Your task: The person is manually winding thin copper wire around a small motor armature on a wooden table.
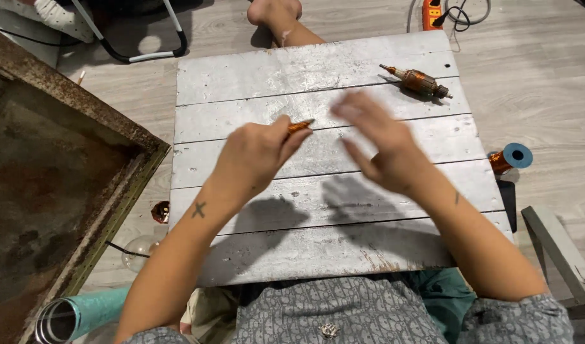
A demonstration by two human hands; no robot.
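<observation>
A small copper-coloured piece (300, 126) is pinched in the closed left hand (257, 155) above the white plank surface (318, 83). The right hand (380, 145) is held open, blurred, just beside it. A copper-wound motor armature (417, 81) lies near the far right corner.

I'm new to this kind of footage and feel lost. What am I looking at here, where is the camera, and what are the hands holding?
There is no machine: a person works with bare hands, filmed by one camera worn on their head, looking down. In front of them lies a grey-white plank board. The left hand pinches a small copper-coloured piece at its fingertips. The right hand hovers open above the board, blurred and holding nothing. At the board's far edge rests a motor rotor wound with copper wire. On the floor to the right is a spool of copper wire; a rusty metal frame stands to the left.
</observation>
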